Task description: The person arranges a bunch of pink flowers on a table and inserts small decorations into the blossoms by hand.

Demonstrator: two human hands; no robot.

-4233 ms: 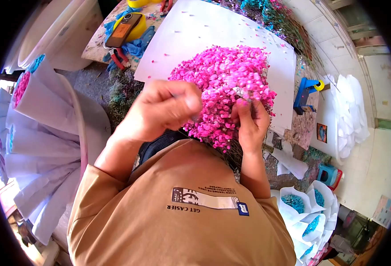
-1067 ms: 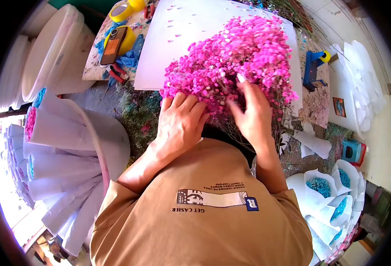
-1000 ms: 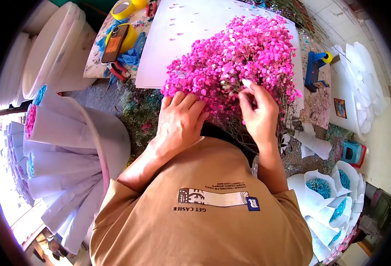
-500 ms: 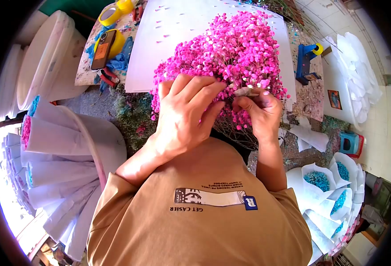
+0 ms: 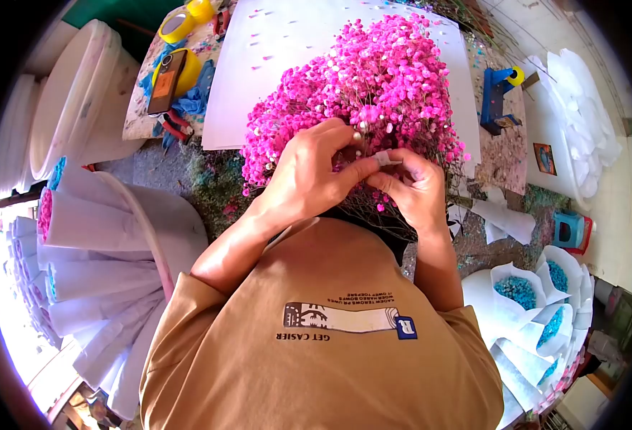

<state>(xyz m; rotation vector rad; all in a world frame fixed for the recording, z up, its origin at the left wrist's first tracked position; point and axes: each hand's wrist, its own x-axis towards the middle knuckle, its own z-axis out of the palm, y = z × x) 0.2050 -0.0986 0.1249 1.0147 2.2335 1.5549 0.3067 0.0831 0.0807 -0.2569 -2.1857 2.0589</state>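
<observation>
- Pink small-headed flowers (image 5: 380, 72), dotted with a few whitish blooms, form a broad, bushy bunch over the near part of a white sheet (image 5: 294, 36) on the tabletop (image 5: 140, 118); thin brown stems (image 5: 391, 221) show below the blooms, near the person's shirt (image 5: 316, 272).
- Both hands are close together at the near side of the bunch, palms inward. The left hand (image 5: 312, 170) has its fingers bent against the blooms, its thumb stretched toward the right hand (image 5: 415, 188).
- Thumb and forefinger of the right hand are bent toward each other beside a small whitish piece (image 5: 382, 158), which the left thumb reaches. Whether that piece is held or wrapped round a fingertip, I cannot tell, nor how firmly either hand is closed.
- Loose pink petals are scattered across the sheet, beyond the flowers.
- Left of the sheet, a phone (image 5: 167, 82) leans on a yellow roll beside a blue glove (image 5: 200, 89) and red-handled pliers (image 5: 178, 127); another yellow tape roll (image 5: 176, 27) lies farther back.
- Right of the sheet stands a blue tape dispenser (image 5: 494, 100).
- White-wrapped bouquets (image 5: 101, 222) fill a large tub (image 5: 176, 208) at left; paper-wrapped blue flowers (image 5: 514, 292) are at lower right, near a blue-and-red stool (image 5: 567, 231).
</observation>
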